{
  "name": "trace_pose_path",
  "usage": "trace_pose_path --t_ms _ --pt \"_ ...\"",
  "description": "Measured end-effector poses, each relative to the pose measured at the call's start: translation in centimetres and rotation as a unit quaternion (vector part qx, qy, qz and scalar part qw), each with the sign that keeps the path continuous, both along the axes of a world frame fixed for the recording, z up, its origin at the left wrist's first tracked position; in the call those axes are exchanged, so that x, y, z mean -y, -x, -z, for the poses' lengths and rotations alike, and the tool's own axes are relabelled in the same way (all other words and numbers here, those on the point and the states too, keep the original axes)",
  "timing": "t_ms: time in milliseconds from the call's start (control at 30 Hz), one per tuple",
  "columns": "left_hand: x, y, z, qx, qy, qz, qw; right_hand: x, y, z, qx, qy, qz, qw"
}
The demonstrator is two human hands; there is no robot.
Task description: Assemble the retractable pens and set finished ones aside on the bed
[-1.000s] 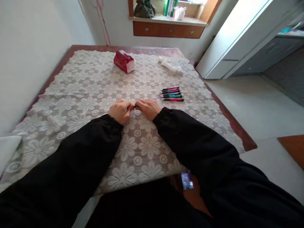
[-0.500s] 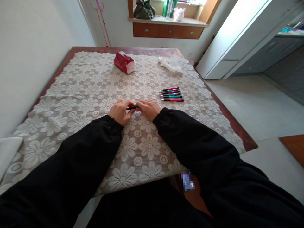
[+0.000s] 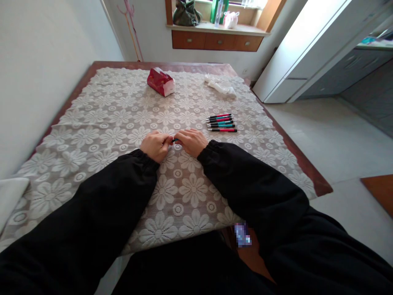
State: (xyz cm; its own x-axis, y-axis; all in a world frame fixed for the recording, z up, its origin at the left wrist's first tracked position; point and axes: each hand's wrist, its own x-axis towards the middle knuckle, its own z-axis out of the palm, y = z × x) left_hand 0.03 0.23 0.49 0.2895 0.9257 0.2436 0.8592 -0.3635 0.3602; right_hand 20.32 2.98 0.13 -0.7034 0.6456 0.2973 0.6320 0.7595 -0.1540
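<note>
Five pens (image 3: 221, 122) lie in a row, one pen (image 3: 175, 140) between two hands, one tissue pack (image 3: 161, 82).

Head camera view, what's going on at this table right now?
A person in black sleeves has both hands together over the lace tablecloth, the left hand and right hand pinching a small pen between them; most of it is hidden by the fingers. A row of pens lies off to the right, with a red tissue pack farther back.
</note>
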Motion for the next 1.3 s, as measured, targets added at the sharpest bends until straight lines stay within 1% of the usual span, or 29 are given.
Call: trace_pose_path --t_ms 133,267,333,433,533,700,800,867,1033,1133,1300 --pt "0.09 -0.11 -0.03 0.044 -0.012 0.013 0.999 0.15 -0.04 -0.13 -0.015 0.018 0.023 0.999" --pt "0.16 -0.19 -0.22 -0.002 0.008 -0.012 1.0 0.26 -0.09 -0.26 -0.001 0.013 0.018 1.0" --pt "0.13 -0.19 -0.3 -0.02 0.007 -0.015 1.0 0.24 -0.09 -0.23 -0.005 0.007 0.016 1.0" --pt "0.0 -0.17 -0.23 0.001 -0.003 0.002 1.0 0.23 -0.07 -0.22 -0.011 0.013 0.014 1.0" --pt "-0.1 -0.13 0.01 0.026 -0.011 0.015 0.999 0.39 -0.08 -0.4 -0.008 0.018 0.027 0.999" --pt "-0.02 -0.06 0.25 0.038 -0.01 -0.004 0.999 0.77 -0.05 -0.72 0.012 0.016 0.055 0.998" --pt "0.0 -0.02 0.21 0.039 -0.007 0.021 0.999 0.81 0.0 -0.73 0.011 0.01 0.065 0.998" --pt "-0.03 -0.02 0.16 0.037 -0.003 0.027 0.999 0.76 0.02 -0.72 0.008 0.014 0.065 0.998" --pt "-0.11 0.01 0.15 0.052 0.011 0.006 0.999 0.57 -0.04 -0.63 0.009 0.043 0.055 0.998" --pt "-0.07 0.04 0.16 0.061 0.02 0.002 0.998 0.53 -0.11 -0.54 -0.004 0.047 0.052 0.998" --pt "0.02 -0.01 0.14 0.051 0.001 0.007 0.999 0.58 -0.19 -0.5 -0.007 0.042 0.051 0.998"
